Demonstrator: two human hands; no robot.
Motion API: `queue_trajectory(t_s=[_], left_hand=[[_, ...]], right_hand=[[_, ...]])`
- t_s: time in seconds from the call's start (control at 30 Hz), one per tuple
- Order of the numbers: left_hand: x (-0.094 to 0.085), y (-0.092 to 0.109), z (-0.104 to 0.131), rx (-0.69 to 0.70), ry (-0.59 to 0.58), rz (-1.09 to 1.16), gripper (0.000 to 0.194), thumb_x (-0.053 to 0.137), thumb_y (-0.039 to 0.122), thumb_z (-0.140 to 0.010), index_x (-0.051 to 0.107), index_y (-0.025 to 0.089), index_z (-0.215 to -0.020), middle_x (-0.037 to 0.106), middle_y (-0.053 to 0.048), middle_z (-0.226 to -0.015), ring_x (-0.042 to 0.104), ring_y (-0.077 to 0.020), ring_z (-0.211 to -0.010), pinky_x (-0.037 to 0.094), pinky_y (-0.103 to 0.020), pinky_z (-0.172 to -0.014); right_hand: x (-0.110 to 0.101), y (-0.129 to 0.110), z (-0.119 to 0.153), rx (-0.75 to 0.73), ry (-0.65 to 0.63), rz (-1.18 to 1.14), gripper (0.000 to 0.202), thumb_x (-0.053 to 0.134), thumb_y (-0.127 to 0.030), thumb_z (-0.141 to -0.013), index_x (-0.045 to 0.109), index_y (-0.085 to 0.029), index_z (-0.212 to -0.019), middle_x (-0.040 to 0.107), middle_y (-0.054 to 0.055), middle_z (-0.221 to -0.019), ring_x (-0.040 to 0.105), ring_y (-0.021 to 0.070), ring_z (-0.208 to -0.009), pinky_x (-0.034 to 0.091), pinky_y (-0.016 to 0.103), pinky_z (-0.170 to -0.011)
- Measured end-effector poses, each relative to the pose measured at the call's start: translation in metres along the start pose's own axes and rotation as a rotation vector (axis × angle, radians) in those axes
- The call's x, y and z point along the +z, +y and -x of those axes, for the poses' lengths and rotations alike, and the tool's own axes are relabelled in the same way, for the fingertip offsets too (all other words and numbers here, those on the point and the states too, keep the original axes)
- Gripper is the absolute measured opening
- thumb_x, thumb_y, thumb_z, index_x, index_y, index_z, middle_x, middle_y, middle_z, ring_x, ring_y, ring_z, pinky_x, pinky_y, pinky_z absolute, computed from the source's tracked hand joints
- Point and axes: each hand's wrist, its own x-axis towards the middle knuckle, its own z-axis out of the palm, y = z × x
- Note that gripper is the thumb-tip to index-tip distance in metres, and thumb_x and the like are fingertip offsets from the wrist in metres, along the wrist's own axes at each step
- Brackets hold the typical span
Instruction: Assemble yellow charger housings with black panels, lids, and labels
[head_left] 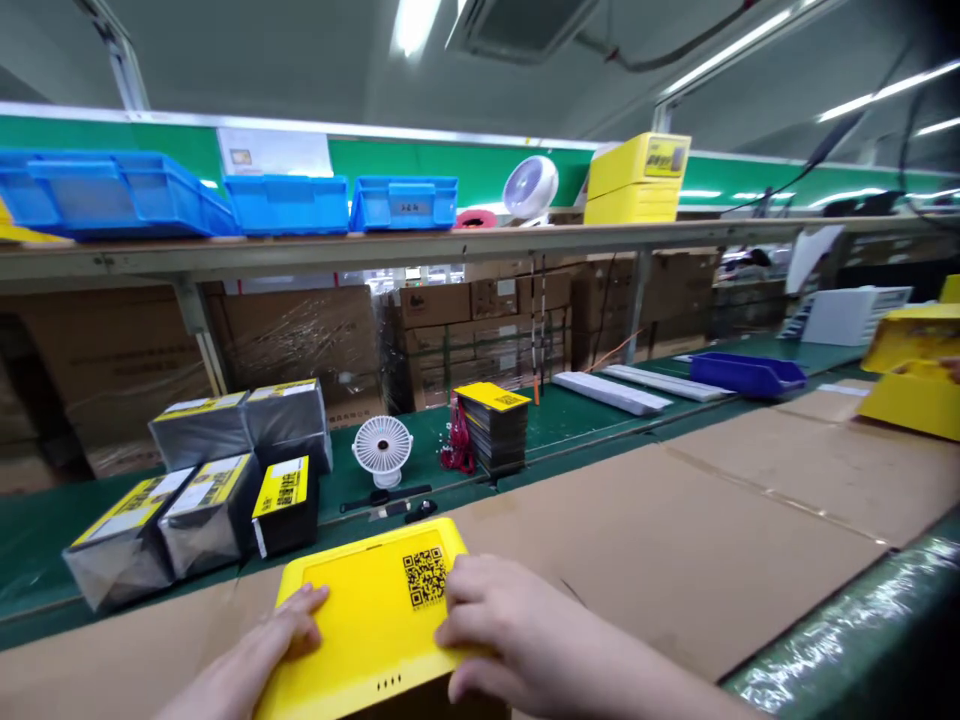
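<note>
A yellow box [360, 620] with a black QR code sits at the bottom middle, on the cardboard-covered bench. My left hand [281, 635] rests on its left side, the fingertips on the yellow top. At the right edge, my right hand [495, 625] has its fingers curled against the box beside the QR code, thumb low on the side. Just beyond the box lie dark straps [386, 497], near a small white fan [382, 450]. A stack of dark cards with a yellow top [491, 398] stands behind, next to red cords [458, 440].
Wrapped boxes [206, 500] stand at the left, beside a black and yellow box [285, 500]. White strips [611, 392] and a blue tray [746, 373] lie farther back. Blue bins [285, 203] line the shelf. Another person's hand touches a yellow case [911, 400] at far right.
</note>
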Motion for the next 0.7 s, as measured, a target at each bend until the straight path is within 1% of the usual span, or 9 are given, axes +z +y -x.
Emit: queue_trajectory(t_s=[0.07,0.1,0.17,0.23,0.3,0.4,0.5,0.6,0.7], left_hand=[[-0.006,0.015,0.001,-0.071,-0.071,0.061,0.073,0.064,0.045,-0.075,0.031,0.045,-0.14,0.009,0.011,-0.157,0.006,-0.0223,-0.145,0.007,-0.044,-0.118],[-0.009,0.023,-0.003,-0.13,-0.048,0.089,0.073,0.062,0.048,-0.077,0.027,0.045,-0.142,0.006,0.011,-0.157,0.002,-0.0212,-0.145,0.003,-0.045,-0.118],[-0.012,0.037,-0.02,-0.196,0.118,0.135,0.076,0.059,0.053,-0.078,0.026,0.038,-0.144,0.007,0.005,-0.158,0.001,-0.0235,-0.145,0.002,-0.047,-0.117],[-0.01,0.042,-0.042,-0.249,0.287,0.303,0.073,0.062,0.054,-0.075,0.037,0.027,-0.139,0.026,-0.008,-0.154,0.022,-0.0311,-0.141,0.018,-0.05,-0.115],[-0.005,0.041,-0.064,-0.291,0.35,0.509,0.06,0.062,0.054,-0.074,0.05,0.021,-0.123,0.054,-0.015,-0.132,0.051,-0.0347,-0.12,0.042,-0.048,-0.099],[0.001,0.033,-0.082,-0.287,0.365,0.669,0.044,0.06,0.053,-0.076,0.056,0.019,-0.103,0.067,-0.009,-0.099,0.065,-0.0292,-0.091,0.052,-0.038,-0.076],[0.006,0.027,-0.083,-0.269,0.382,0.813,0.042,0.06,0.052,-0.076,0.053,0.019,-0.103,0.067,-0.006,-0.092,0.066,-0.0257,-0.086,0.051,-0.035,-0.073],[0.009,0.026,-0.08,-0.255,0.374,0.959,0.046,0.062,0.05,-0.075,0.049,0.02,-0.108,0.066,-0.005,-0.093,0.066,-0.0248,-0.086,0.051,-0.035,-0.075],[0.011,0.03,-0.078,-0.246,0.347,1.066,0.048,0.065,0.046,-0.071,0.047,0.021,-0.108,0.067,-0.005,-0.093,0.067,-0.0249,-0.085,0.052,-0.037,-0.078]], right_hand=[[-0.004,0.007,-0.004,0.124,0.004,-0.188,0.023,0.062,-0.048,-0.083,0.07,-0.028,-0.089,0.064,0.002,-0.095,0.057,0.0172,-0.093,0.045,0.028,-0.082],[-0.004,0.012,-0.007,0.189,0.026,-0.238,0.022,0.064,-0.046,-0.082,0.07,-0.029,-0.093,0.063,0.002,-0.102,0.055,0.018,-0.101,0.044,0.029,-0.089],[-0.001,0.025,-0.018,0.327,0.059,-0.293,0.038,0.068,-0.044,-0.077,0.064,-0.03,-0.112,0.054,0.003,-0.126,0.047,0.0216,-0.119,0.036,0.035,-0.103],[0.006,0.038,-0.03,0.435,0.035,-0.356,0.069,0.075,-0.048,-0.067,0.051,-0.031,-0.13,0.039,0.005,-0.142,0.037,0.0258,-0.129,0.029,0.041,-0.11],[0.016,0.049,-0.041,0.51,0.001,-0.465,0.086,0.08,-0.051,-0.058,0.045,-0.032,-0.134,0.036,0.005,-0.145,0.036,0.0282,-0.131,0.027,0.044,-0.111],[0.033,0.058,-0.054,0.589,0.099,-0.648,0.066,0.074,-0.049,-0.065,0.053,-0.028,-0.124,0.048,0.006,-0.135,0.043,0.0285,-0.125,0.032,0.045,-0.107],[0.047,0.061,-0.061,0.62,0.169,-0.796,0.041,0.059,-0.043,-0.08,0.054,-0.022,-0.114,0.056,0.009,-0.123,0.057,0.0245,-0.111,0.046,0.04,-0.094],[0.053,0.062,-0.061,0.598,0.15,-0.921,0.038,0.055,-0.04,-0.082,0.051,-0.021,-0.114,0.059,0.009,-0.117,0.064,0.0215,-0.099,0.053,0.034,-0.082],[0.052,0.063,-0.057,0.57,0.17,-1.068,0.044,0.061,-0.039,-0.077,0.051,-0.021,-0.115,0.06,0.009,-0.115,0.064,0.0222,-0.1,0.053,0.035,-0.084]])
